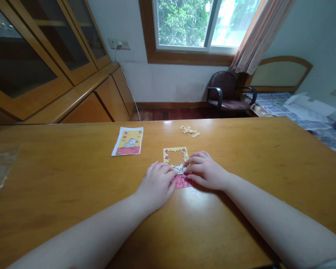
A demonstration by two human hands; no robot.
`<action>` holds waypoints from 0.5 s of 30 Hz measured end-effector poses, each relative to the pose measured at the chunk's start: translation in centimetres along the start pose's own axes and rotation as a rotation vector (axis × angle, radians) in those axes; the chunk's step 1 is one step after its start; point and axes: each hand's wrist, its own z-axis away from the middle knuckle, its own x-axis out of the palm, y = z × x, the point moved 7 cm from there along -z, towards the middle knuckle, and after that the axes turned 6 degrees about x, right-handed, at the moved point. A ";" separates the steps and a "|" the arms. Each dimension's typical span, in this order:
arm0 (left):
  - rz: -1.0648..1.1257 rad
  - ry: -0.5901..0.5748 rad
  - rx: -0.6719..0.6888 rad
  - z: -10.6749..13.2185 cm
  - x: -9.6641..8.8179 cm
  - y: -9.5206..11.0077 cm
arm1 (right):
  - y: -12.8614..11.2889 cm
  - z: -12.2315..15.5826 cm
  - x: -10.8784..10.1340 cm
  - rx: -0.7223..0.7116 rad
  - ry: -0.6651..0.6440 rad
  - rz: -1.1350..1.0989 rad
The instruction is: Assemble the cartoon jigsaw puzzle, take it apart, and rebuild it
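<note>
A partly assembled jigsaw puzzle lies flat on the wooden table, pink at the bottom with a white figure above and a yellow border round a gap. On its left edge rests my left hand, fingers stretched out and lying on the pieces. My right hand touches the right edge, its fingers spread and slightly bent. Whether a loose piece sits under either set of fingertips is hidden. Beyond the puzzle is a small cluster of loose puzzle pieces. A reference picture with the same yellow and pink design lies to the left.
A clear plastic bag lies at the left end of the wooden table. Past the far edge stand a wooden cabinet, an office chair and a bed. A white cord hangs from the wall socket.
</note>
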 end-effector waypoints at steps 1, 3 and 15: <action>0.000 0.003 0.002 0.0 0.0 0.0 | 0.0 0.0 0.0 -0.004 -0.002 0.002; 0.001 0.010 0.008 0.1 0.1 0.0 | -0.1 0.1 0.1 -0.011 -0.011 0.011; 0.004 -0.003 0.024 -0.1 0.2 0.0 | 0.4 -0.1 1.4 0.037 -0.110 0.108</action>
